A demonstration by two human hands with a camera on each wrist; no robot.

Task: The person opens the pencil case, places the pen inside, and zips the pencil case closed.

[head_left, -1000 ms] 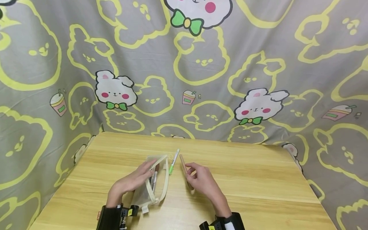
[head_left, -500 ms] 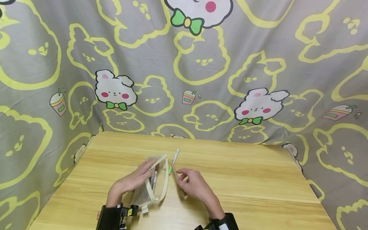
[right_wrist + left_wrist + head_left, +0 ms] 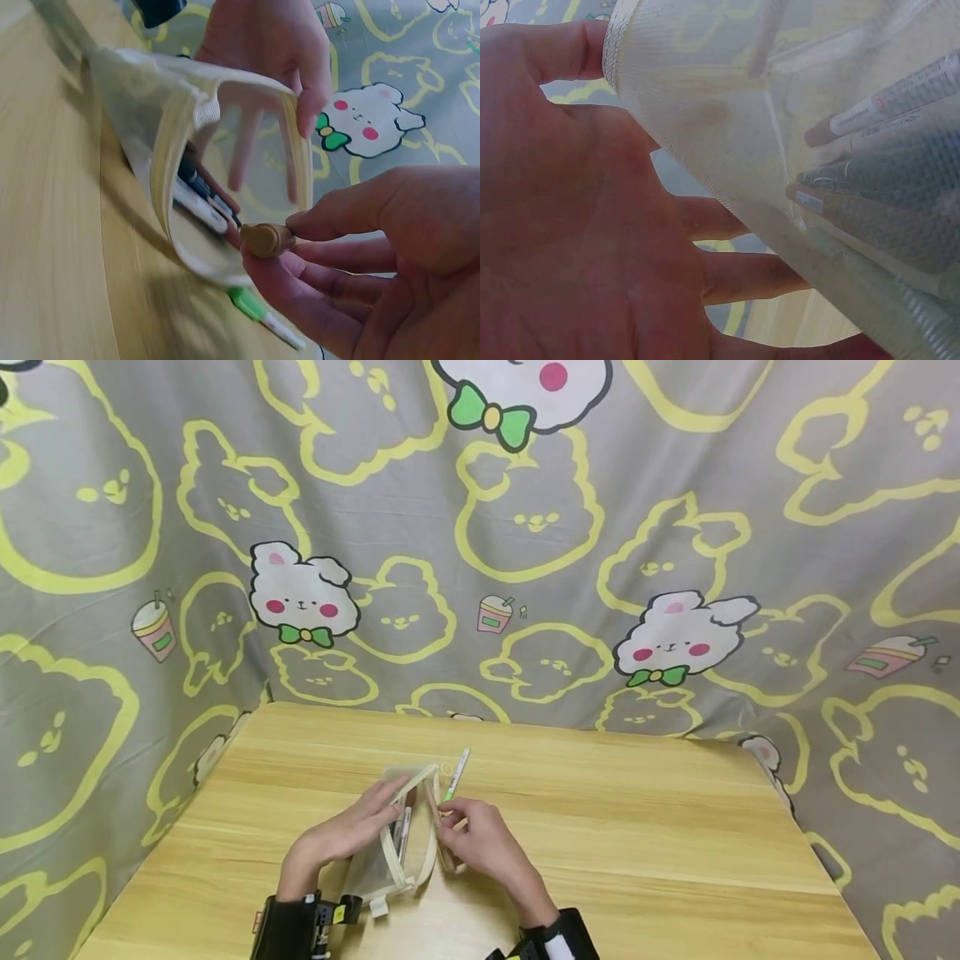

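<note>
A translucent mesh pencil pouch [image 3: 365, 865] with a cream zipper lies on its side, mouth unzipped and facing right. My left hand [image 3: 348, 828] holds its upper edge, thumb at the zipper rim and fingers spread behind the mesh. Several pens [image 3: 900, 97] lie inside, one white, others dark or brown. Between thumb and fingertips my right hand [image 3: 487, 843] pinches a brown marker pen [image 3: 266, 238], right at the pouch mouth. In the head view that pen overlaps the right rim of the opening. Just beyond the pouch lies a white marker with a green cap [image 3: 459, 770].
Both hands work over a wooden table [image 3: 637, 827]. Grey curtains [image 3: 540, 560] with yellow cartoon outlines hang behind it and at the sides. Black camera bands [image 3: 288, 929] are strapped on both wrists. A small white tag [image 3: 378, 907] sticks out from the pouch's near end.
My right hand has carried the brown marker pen leftward, from beside the green-capped marker to the pouch mouth. The left hand and the pouch have stayed in place.
</note>
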